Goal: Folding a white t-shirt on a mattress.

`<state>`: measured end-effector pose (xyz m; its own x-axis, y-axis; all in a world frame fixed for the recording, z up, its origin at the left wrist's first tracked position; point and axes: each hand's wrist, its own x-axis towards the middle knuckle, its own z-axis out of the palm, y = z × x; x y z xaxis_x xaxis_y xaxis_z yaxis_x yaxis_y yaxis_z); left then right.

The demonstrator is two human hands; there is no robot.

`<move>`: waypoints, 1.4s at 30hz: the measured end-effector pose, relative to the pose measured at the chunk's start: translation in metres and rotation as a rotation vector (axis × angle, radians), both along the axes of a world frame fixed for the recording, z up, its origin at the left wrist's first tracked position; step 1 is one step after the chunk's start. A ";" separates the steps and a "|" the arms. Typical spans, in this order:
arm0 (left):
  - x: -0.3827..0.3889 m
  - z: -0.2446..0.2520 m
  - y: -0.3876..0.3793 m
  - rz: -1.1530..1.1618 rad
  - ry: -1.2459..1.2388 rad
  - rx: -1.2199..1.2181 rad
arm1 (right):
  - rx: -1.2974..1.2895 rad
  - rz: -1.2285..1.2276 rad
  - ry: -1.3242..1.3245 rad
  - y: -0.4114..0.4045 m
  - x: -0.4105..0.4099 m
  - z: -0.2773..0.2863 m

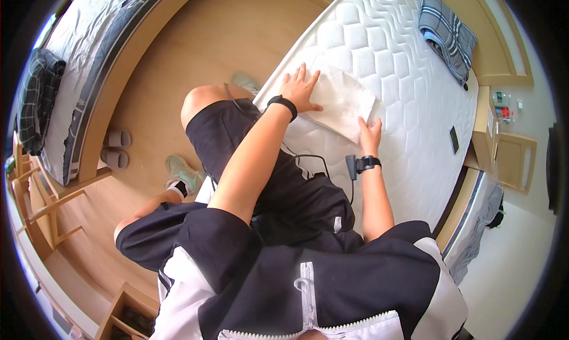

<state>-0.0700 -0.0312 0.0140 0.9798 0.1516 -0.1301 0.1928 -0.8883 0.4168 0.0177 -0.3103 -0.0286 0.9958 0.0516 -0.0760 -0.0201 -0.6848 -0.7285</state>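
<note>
A folded white cloth (340,102) lies on a white quilted mattress (382,69) in front of me. My left hand (300,91) rests flat over its left part with the fingers spread. At the cloth's right edge, my right hand (370,134) touches it with thumb and fingers apart. A black band (283,105) circles my left wrist. The right wrist wears a black strap (368,163), and a black cable connector (351,166) hangs beside it.
A folded grey plaid blanket (446,35) and a dark flat object (453,140) lie on the mattress. Another bed (95,55) holds a dark checked blanket (40,95). Grey slippers (116,149) sit on the wooden floor (178,51). A wooden chair (42,202) stands at left.
</note>
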 end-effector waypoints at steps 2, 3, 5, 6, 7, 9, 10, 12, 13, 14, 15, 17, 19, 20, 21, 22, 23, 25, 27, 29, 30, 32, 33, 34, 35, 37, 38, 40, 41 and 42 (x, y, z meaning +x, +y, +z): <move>0.009 0.006 -0.007 0.002 -0.122 -0.118 | 0.414 -0.155 0.240 -0.042 0.032 -0.009; -0.009 -0.007 0.015 0.051 -0.087 -0.087 | 0.520 -0.178 0.460 0.001 0.009 0.013; -0.010 -0.012 0.020 0.069 -0.131 -0.212 | 0.602 -0.145 0.612 0.001 0.019 0.021; -0.007 -0.010 0.020 0.070 -0.139 -0.215 | 0.599 -0.143 0.605 -0.002 0.027 0.020; -0.004 -0.008 0.018 0.057 -0.145 -0.253 | 0.615 -0.131 0.687 -0.006 0.035 0.018; -0.002 -0.005 0.017 0.051 -0.149 -0.292 | 0.627 -0.116 0.773 -0.008 0.041 0.021; -0.002 -0.006 0.018 0.051 -0.149 -0.302 | 0.505 -0.037 0.714 -0.006 0.042 0.027; -0.003 -0.008 0.020 0.052 -0.149 -0.313 | 0.375 0.091 0.583 0.003 0.042 0.044; -0.004 -0.012 0.023 0.092 -0.192 -0.351 | 0.374 0.096 0.587 0.012 0.039 0.057; -0.006 -0.016 0.025 0.130 -0.236 -0.389 | 0.364 0.184 0.529 0.019 0.038 0.072; -0.004 -0.015 0.027 0.124 -0.238 -0.392 | 0.353 0.263 0.462 0.022 0.038 0.087; 0.004 -0.012 0.026 0.195 -0.183 -0.471 | 0.318 0.319 0.361 0.016 0.046 0.113; 0.004 -0.009 0.025 0.203 -0.176 -0.482 | 0.183 0.621 0.007 0.019 0.047 0.152; 0.003 -0.012 0.029 0.203 -0.207 -0.462 | 0.180 0.616 0.009 0.025 0.042 0.179; 0.004 -0.015 0.030 0.200 -0.240 -0.447 | -0.046 0.700 0.002 0.031 0.034 0.212; 0.002 -0.020 0.033 0.205 -0.262 -0.436 | -0.267 0.781 -0.001 0.039 0.026 0.240; 0.004 -0.019 0.032 0.210 -0.261 -0.456 | -0.279 0.767 0.001 0.043 0.020 0.268; 0.007 -0.018 0.032 0.221 -0.236 -0.448 | -0.554 0.984 -0.052 0.052 0.007 0.306; 0.008 -0.017 0.032 0.216 -0.236 -0.464 | -0.450 1.046 -0.026 0.050 0.003 0.317; 0.007 -0.018 0.031 0.209 -0.210 -0.432 | -0.423 1.207 0.099 0.051 -0.001 0.328; 0.006 -0.018 0.031 0.201 -0.201 -0.420 | -0.467 1.243 0.138 0.049 0.001 0.332; 0.003 -0.020 0.034 0.205 -0.188 -0.407 | -0.421 1.228 0.207 0.044 0.012 0.326; 0.004 -0.021 0.033 0.197 -0.186 -0.400 | -0.384 1.198 0.269 0.041 0.019 0.323; 0.004 -0.020 0.032 0.197 -0.182 -0.401 | -0.447 1.192 0.332 0.042 0.034 0.318; 0.004 -0.020 0.032 0.203 -0.178 -0.394 | -0.339 1.164 0.437 0.041 0.050 0.301; 0.004 -0.019 0.031 0.215 -0.170 -0.390 | -0.205 1.186 0.542 0.044 0.086 0.260; 0.006 -0.017 0.028 0.210 -0.188 -0.391 | -0.175 1.170 0.532 0.044 0.108 0.235; 0.007 -0.016 0.026 0.211 -0.200 -0.386 | -0.138 1.160 0.526 0.047 0.144 0.192; 0.006 -0.016 0.025 0.211 -0.217 -0.402 | -0.344 1.064 0.309 0.050 0.158 0.177; 0.006 -0.016 0.024 0.213 -0.233 -0.416 | -0.539 0.955 0.091 0.051 0.163 0.163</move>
